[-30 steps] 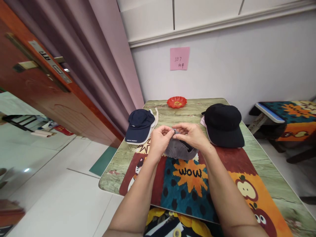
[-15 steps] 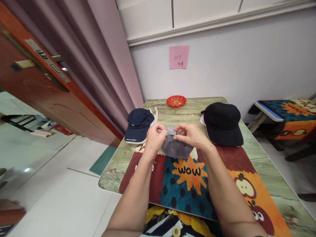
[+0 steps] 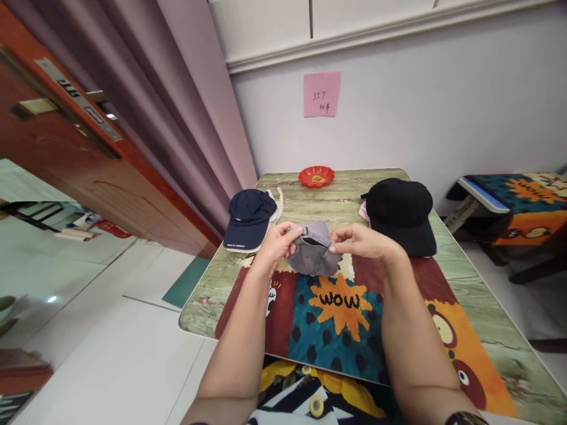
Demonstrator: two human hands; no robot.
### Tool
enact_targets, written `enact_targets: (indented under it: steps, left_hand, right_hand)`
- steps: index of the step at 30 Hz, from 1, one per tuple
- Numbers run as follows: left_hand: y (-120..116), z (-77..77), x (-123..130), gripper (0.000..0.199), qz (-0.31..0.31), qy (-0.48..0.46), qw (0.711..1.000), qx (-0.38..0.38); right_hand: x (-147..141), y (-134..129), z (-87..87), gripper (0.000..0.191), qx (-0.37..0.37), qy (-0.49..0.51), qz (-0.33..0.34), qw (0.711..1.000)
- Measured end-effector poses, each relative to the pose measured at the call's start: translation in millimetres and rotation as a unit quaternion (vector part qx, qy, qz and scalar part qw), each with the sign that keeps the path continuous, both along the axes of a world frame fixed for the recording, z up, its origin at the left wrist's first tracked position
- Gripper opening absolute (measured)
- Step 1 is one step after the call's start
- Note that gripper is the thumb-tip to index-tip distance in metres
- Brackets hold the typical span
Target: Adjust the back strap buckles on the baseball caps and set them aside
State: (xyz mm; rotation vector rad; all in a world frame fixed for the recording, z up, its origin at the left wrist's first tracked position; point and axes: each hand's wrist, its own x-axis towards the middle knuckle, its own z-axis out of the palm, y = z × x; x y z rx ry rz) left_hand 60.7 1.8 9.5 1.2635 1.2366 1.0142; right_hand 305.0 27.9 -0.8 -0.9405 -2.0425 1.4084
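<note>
A grey cap [image 3: 312, 261] is held between both hands above the patterned mat, its back strap and opening facing me. My left hand [image 3: 280, 242] pinches the left end of the strap, close to a small buckle. At the strap's right end, the fingers of my right hand [image 3: 349, 239] are closed on the cap's edge. A navy cap [image 3: 250, 215] with white lettering on its brim lies to the left, on top of a pale one. On the right sits a black cap [image 3: 401, 215], with a bit of pink cloth showing beneath it.
A red scalloped dish [image 3: 316, 176] stands at the back of the wood-patterned table [image 3: 310, 203]. The colourful mat [image 3: 305, 336] covers the table's near part. A wooden door [image 3: 110, 183] and a mauve curtain [image 3: 199, 106] are at left; another table [image 3: 527, 195] stands at right.
My right hand has moved right along the strap, and the hands are further apart. The grey cap has turned so its back opening and strap show more plainly. The view has shifted slightly.
</note>
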Motion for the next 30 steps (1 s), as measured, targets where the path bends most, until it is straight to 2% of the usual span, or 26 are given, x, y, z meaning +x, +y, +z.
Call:
enact_targets:
  steps: [2,5,9,15,21,30]
  left_hand:
    - [0.8,2.2,-2.6,0.039,-0.001,0.005,1.0,0.007]
    - [0.8,6.1,-4.6,0.038,-0.001,0.011,1.0,0.019]
    - [-0.5,7.1,-4.6,0.037,-0.013,0.01,1.0,0.023]
    - [-4.0,3.0,3.1,0.035,-0.011,0.008,1.0,0.006]
    - [-7.1,4.5,12.4,0.035,-0.016,-0.005,1.0,-0.002]
    - [-8.1,6.3,14.2,0.033,-0.004,-0.019,1.0,-0.005]
  right_hand:
    - [5.4,0.3,0.7,0.031,0.007,0.025,-0.015,1.0]
    - [5.2,0.1,2.2,0.028,0.045,0.073,-0.09,0.992]
    - [3.3,1.8,-0.2,0.027,0.059,0.056,-0.131,0.988]
    - [1.1,-1.0,4.0,0.032,0.073,0.016,-0.125,0.989]
    - [-15.4,-7.4,10.2,0.032,0.045,-0.005,-0.06,0.997]
    - [-25.4,-7.3,7.6,0.025,0.072,0.007,-0.073,0.995]
